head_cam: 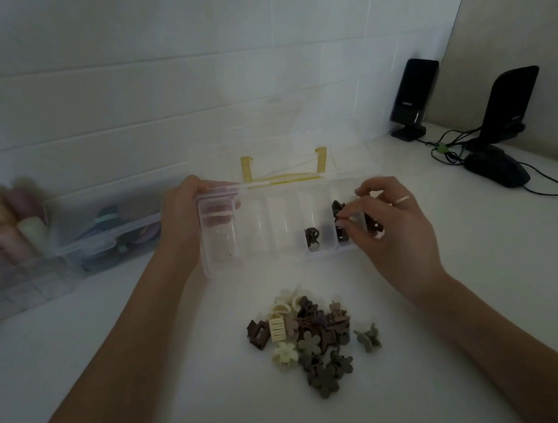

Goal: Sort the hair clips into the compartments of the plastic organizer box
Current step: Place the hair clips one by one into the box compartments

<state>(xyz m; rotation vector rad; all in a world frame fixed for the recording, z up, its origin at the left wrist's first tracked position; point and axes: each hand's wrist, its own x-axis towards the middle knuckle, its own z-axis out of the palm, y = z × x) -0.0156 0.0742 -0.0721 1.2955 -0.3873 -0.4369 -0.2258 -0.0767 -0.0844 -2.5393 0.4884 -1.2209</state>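
A clear plastic organizer box (228, 268) stands open on the white table, its lid tipped back with yellow latches. My left hand (185, 214) grips the box's left end, fingers curled over its far rim. My right hand (393, 227) is over the rightmost compartment, thumb and forefinger pinching a dark brown hair clip (338, 209). Another brown clip (343, 234) lies in that compartment. A dark clip (312, 237) sits in the compartment just left of it. A pile of brown, beige and cream hair clips (310, 339) lies on the table in front of the box, with an olive clip (368, 338) apart at its right.
A clear storage bin (20, 286) with colourful items and a second clear case (115, 235) stand at the left. Two black speakers (413, 97) with cables and a black mouse (497, 167) are at the back right. A white wall runs behind.
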